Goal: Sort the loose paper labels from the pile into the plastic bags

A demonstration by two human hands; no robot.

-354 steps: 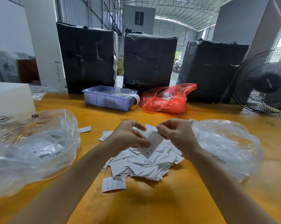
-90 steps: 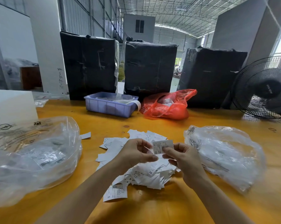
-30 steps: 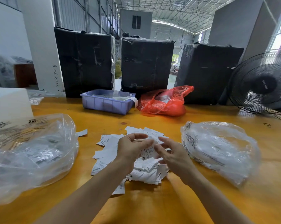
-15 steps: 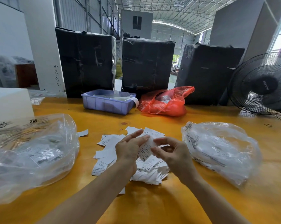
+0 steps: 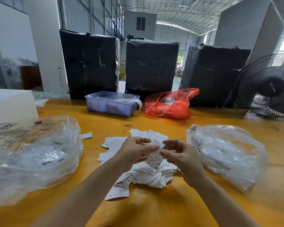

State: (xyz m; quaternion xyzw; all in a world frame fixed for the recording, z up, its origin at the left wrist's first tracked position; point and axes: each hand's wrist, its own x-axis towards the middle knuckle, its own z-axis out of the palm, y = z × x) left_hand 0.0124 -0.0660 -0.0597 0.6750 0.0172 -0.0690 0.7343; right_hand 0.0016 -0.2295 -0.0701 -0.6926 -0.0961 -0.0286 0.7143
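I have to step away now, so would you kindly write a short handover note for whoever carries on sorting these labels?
Left hand and right hand: both pinch one white paper label marked XS, held above the pile.
Pile of loose white paper labels: centre of the yellow wooden table, between the bags.
Clear plastic bag on the left and clear plastic bag on the right: both already hold labels.
Left: bag the held label, then sort the remaining pile; a few strays lie around it.
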